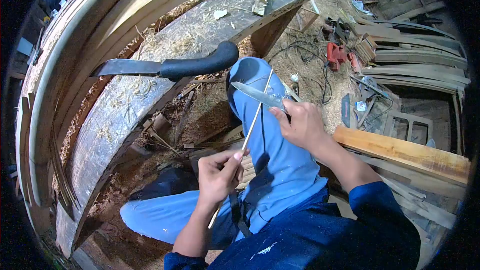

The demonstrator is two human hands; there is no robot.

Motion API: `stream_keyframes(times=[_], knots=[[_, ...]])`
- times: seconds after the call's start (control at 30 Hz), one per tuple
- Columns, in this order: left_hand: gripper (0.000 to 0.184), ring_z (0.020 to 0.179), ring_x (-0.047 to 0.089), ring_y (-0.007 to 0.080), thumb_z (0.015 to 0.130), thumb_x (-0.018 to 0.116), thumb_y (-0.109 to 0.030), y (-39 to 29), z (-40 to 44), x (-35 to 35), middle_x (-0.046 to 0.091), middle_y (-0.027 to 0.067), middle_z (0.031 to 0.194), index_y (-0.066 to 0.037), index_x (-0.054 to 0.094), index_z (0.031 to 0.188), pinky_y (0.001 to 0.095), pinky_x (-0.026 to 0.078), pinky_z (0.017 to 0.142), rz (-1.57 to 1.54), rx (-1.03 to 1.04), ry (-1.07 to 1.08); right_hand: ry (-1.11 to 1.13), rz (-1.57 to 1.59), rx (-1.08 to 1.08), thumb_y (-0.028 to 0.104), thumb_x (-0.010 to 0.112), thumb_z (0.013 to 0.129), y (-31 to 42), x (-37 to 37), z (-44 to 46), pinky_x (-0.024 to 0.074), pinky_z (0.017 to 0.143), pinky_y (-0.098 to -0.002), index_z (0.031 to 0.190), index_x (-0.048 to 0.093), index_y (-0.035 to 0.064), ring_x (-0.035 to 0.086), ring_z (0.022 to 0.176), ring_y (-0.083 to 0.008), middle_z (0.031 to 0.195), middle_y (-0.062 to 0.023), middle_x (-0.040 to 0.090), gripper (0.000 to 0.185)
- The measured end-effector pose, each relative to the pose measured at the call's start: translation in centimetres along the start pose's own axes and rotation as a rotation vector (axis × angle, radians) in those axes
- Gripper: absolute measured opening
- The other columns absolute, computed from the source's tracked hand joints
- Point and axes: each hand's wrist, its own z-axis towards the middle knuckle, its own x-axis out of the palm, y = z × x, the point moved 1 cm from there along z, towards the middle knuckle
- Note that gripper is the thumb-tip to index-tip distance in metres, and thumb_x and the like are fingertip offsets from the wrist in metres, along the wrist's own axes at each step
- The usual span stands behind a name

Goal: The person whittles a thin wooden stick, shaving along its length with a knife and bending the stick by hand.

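My left hand is closed around a thin pale wooden stick, pinching it between thumb and fingers. The stick slants up across my blue-trousered knee, and its lower end comes out below the hand. My right hand is closed on a knife, its handle hidden in the fingers. The knife's blade points up and left and crosses the stick near its upper end, over the knee. A machete with a black handle lies on the weathered bench to the left, its dark blade pointing left.
Curved planks line the bench's far side. Wood shavings cover bench and floor. A red power tool and cables lie at the right. A yellowish board extends beside my right arm, with stacked timber beyond.
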Motion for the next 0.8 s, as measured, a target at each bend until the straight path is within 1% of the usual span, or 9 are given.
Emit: stream_keyframes(times=[0.1, 0.27, 0.33, 0.37, 0.5, 0.57, 0.6, 0.67, 0.8], knots=[[0.024, 0.044, 0.044, 0.0046, 0.098, 0.062, -0.017, 0.0, -1.2, -1.3, 0.055, 0.0011, 0.055, 0.005, 0.073, 0.101, 0.0225, 0.031, 0.041, 0.052, -0.023, 0.027, 0.015, -0.018, 0.036, 0.046, 0.055, 0.095, -0.4, -0.4, 0.1, 0.0494, 0.057, -0.0553, 0.073, 0.06, 0.004, 0.063, 0.061, -0.0452, 0.061, -0.0251, 0.06, 0.048], [0.026, 0.04, 0.045, 0.0052, 0.098, 0.062, -0.017, -0.6, -1.3, -2.8, 0.057, 0.0033, 0.055, 0.006, 0.072, 0.102, 0.0216, 0.031, 0.038, 0.106, 0.001, 0.115, -0.051, 0.038, 0.091, 0.043, 0.056, 0.095, -1.5, -0.2, 0.1, 0.0482, 0.058, -0.0565, 0.073, 0.058, 0.0027, 0.063, 0.063, -0.0461, 0.061, -0.0248, 0.06, 0.046], [0.026, 0.038, 0.046, 0.0068, 0.099, 0.061, -0.017, -1.1, -1.3, -2.6, 0.059, 0.0052, 0.056, 0.006, 0.072, 0.103, 0.0222, 0.032, 0.037, 0.086, -0.092, 0.14, -0.078, 0.054, 0.092, 0.042, 0.057, 0.095, -1.8, 0.0, -0.1, 0.0481, 0.059, -0.0565, 0.073, 0.058, 0.0028, 0.063, 0.063, -0.0461, 0.061, -0.0248, 0.059, 0.045], [0.026, 0.038, 0.046, 0.0068, 0.099, 0.061, -0.017, -1.1, -1.2, -2.6, 0.059, 0.0052, 0.056, 0.006, 0.072, 0.103, 0.0222, 0.032, 0.037, 0.085, -0.091, 0.132, -0.105, 0.073, 0.098, 0.041, 0.057, 0.095, -1.7, 0.2, -0.2, 0.0479, 0.059, -0.0566, 0.073, 0.058, 0.0029, 0.063, 0.064, -0.0461, 0.061, -0.0248, 0.059, 0.044], [0.027, 0.039, 0.047, 0.0074, 0.1, 0.058, -0.019, -1.4, 0.0, -1.2, 0.06, 0.0054, 0.057, 0.005, 0.07, 0.104, 0.0226, 0.033, 0.037, 0.081, -0.047, 0.148, -0.178, 0.123, -0.017, 0.039, 0.058, 0.095, -1.3, 0.9, -0.8, 0.0477, 0.055, -0.0548, 0.073, 0.058, 0.0042, 0.063, 0.061, -0.0447, 0.06, -0.0233, 0.06, 0.041], [0.028, 0.04, 0.047, 0.0071, 0.101, 0.057, -0.02, -1.4, 1.0, -0.4, 0.059, 0.0044, 0.058, 0.004, 0.07, 0.105, 0.0225, 0.033, 0.037, 0.087, -0.01, 0.12, -0.164, 0.095, -0.107, 0.04, 0.059, 0.094, -0.4, 1.2, -1.0, 0.0481, 0.05, -0.0516, 0.072, 0.058, 0.0051, 0.063, 0.056, -0.0404, 0.059, -0.0208, 0.06, 0.041], [0.028, 0.04, 0.047, 0.0065, 0.101, 0.057, -0.022, -1.1, 1.5, 0.0, 0.058, 0.0036, 0.059, 0.003, 0.07, 0.105, 0.0225, 0.033, 0.037, 0.064, -0.004, 0.106, -0.171, 0.098, -0.104, 0.04, 0.059, 0.094, 0.1, 1.2, -1.1, 0.0481, 0.05, -0.0516, 0.072, 0.058, 0.0051, 0.063, 0.056, -0.0404, 0.059, -0.0208, 0.06, 0.041], [0.028, 0.04, 0.046, 0.006, 0.101, 0.057, -0.022, -1.2, 2.5, 0.4, 0.058, 0.0036, 0.059, 0.003, 0.07, 0.104, 0.0225, 0.032, 0.037, 0.067, 0.029, 0.073, -0.064, 0.071, -0.161, 0.044, 0.06, 0.093, 1.5, 0.7, -1.2, 0.0499, 0.048, -0.0485, 0.073, 0.061, 0.0054, 0.064, 0.052, -0.0365, 0.059, -0.018, 0.062, 0.043], [0.027, 0.04, 0.045, 0.0043, 0.1, 0.059, -0.02, -1.2, 4.0, 0.8, 0.059, 0.0033, 0.06, 0.005, 0.07, 0.098, 0.022, 0.03, 0.037, 0.041, 0.118, -0.011, 0.023, 0.046, -0.181, 0.047, 0.06, 0.092, 3.0, 0.5, -1.4, 0.053, 0.051, -0.0485, 0.077, 0.066, 0.0041, 0.065, 0.054, -0.037, 0.06, -0.0173, 0.064, 0.046]])
